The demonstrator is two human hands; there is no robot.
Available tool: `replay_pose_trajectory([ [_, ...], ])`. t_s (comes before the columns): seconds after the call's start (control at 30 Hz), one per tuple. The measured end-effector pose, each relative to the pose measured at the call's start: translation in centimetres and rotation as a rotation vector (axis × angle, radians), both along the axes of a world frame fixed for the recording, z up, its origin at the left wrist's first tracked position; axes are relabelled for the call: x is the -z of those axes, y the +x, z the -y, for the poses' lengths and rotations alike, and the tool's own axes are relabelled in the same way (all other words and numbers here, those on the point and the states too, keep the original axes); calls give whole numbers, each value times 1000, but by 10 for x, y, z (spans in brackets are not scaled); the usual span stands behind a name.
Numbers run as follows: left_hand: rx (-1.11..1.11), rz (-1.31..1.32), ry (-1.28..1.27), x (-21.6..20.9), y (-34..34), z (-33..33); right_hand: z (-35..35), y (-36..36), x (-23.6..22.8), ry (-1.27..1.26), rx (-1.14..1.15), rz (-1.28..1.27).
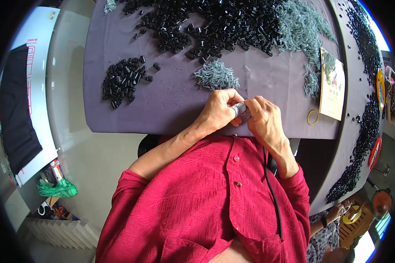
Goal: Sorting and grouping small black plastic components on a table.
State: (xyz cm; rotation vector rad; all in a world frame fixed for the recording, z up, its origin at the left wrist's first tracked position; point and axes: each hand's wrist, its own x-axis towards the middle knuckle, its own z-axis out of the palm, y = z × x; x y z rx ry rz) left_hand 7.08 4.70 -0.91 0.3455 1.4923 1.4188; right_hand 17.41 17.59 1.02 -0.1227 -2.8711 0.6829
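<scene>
My left hand and my right hand meet over the front edge of the table, fingertips pinched together. Grey tape wraps fingers at the place where they touch. Whatever lies between the fingertips is hidden or too small to name. Just beyond my hands is a small heap of silver screws. A heap of short black plastic pieces lies to the left. Farther back spreads a big pile of the same black pieces, with a large pile of screws against its right side.
A cream booklet with screws on its top end lies right, near a yellow rubber band. Another table on the right bears more black pieces. A person's hand shows lower right. A green plastic bag sits lower left.
</scene>
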Motion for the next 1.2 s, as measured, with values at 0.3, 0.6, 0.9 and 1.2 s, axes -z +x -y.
replay_pose_trajectory([
  [0.3,-30,11,-43,-8,1,-3,-2,2,4,0,-19,-16],
  [0.6,-34,-110,-59,-4,9,-7,-9,2,9,-117,32,21],
  [0.9,64,-982,88,10,20,-6,-46,-29,-19,-330,101,207],
  [1.2,-287,-1321,-475,-19,-76,99,-31,-60,11,-14,258,-18],
])
